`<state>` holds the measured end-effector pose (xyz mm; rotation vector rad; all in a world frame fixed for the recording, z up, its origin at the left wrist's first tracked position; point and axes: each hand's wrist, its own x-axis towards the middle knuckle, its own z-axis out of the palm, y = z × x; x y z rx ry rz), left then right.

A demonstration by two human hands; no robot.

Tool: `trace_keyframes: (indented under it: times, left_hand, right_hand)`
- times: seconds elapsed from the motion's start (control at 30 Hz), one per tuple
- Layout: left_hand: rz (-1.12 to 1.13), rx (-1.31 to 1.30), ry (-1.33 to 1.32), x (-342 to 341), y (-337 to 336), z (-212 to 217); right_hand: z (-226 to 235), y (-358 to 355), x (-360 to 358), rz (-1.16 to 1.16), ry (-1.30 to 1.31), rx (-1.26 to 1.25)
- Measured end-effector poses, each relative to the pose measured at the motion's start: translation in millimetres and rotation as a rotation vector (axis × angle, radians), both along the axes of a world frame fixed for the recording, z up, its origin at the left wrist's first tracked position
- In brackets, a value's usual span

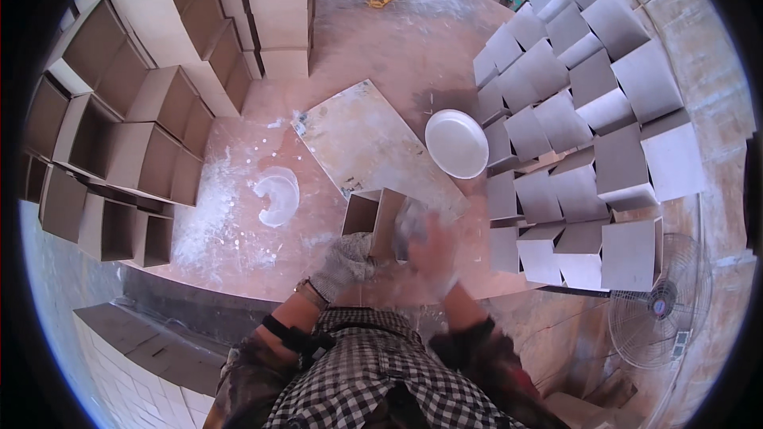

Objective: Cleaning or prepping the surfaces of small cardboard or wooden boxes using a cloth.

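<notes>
Left hand [343, 266] under upright open-topped box [373, 218]

Checked shirt, knit left glove [343, 264]

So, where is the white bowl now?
In the head view, the white bowl sits on the floor right of centre, at the right edge of the flat board and just left of the grey boxes, beyond the hands.
</notes>
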<state>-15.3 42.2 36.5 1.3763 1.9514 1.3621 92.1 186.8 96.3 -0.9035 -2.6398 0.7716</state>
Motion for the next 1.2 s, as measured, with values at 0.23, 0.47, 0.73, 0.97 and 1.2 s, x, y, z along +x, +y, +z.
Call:
trace_keyframes:
  times: [0.23,0.47,0.73,0.97,1.2]
  left_hand:
    - [-0.081,-0.076,-0.064,-6.0,0.1,-1.3]
    - [-0.101,-0.045,0.015,0.1,1.5,-15.3]
    - [-0.175,-0.12,0.077,-6.0,13.9,23.1]
    - [-0.195,0.145,-0.199,-6.4,3.3,1.8]
    - [-0.114,-0.055,-0.061,-5.1,8.0,9.9]
  right_hand:
    - [23.4,9.2,-45.8,-0.096,-0.157,-0.07]
    - [3.7,-28.3,2.7,0.152,0.244,0.052]
    - [40.3,26.7,-72.4,-0.083,0.05,-0.181]
    - [14.1,-33.5,13.3,0.231,0.229,-0.042]
    - [11.9,21.2,-52.6,-0.098,-0.017,-0.038]
